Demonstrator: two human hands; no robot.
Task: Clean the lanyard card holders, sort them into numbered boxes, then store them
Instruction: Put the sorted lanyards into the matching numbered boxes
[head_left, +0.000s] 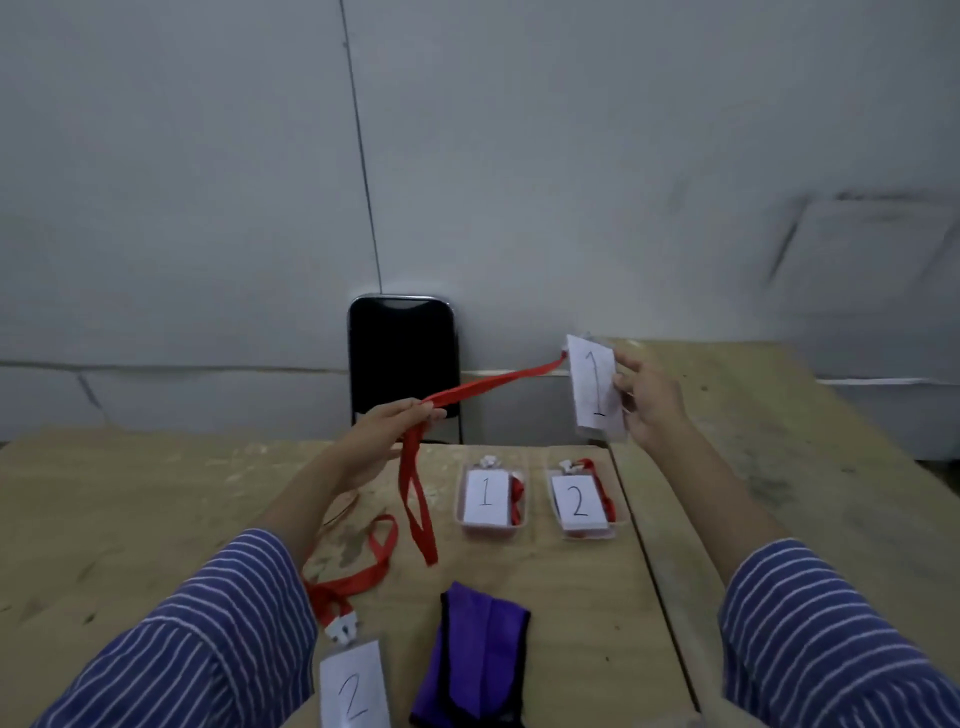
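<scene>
My left hand (387, 428) is stretched out over the surface (156, 493), grip pinched shut on the red lanyard strap (415, 499), whose loop dangles down. The strap runs up and right to the "1" card holder (595, 387), which my right hand (649, 400) holds upright in the air, fingers closed on its right edge. Below it sit box 1 (491, 499) and box 2 (582, 501), each already holding a card.

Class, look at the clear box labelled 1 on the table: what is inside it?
Inside box 1 lies a card holder marked 1 with a white clip at its far end. Red lanyard shows beside it. Whatever lies beneath the card is covered.
</scene>
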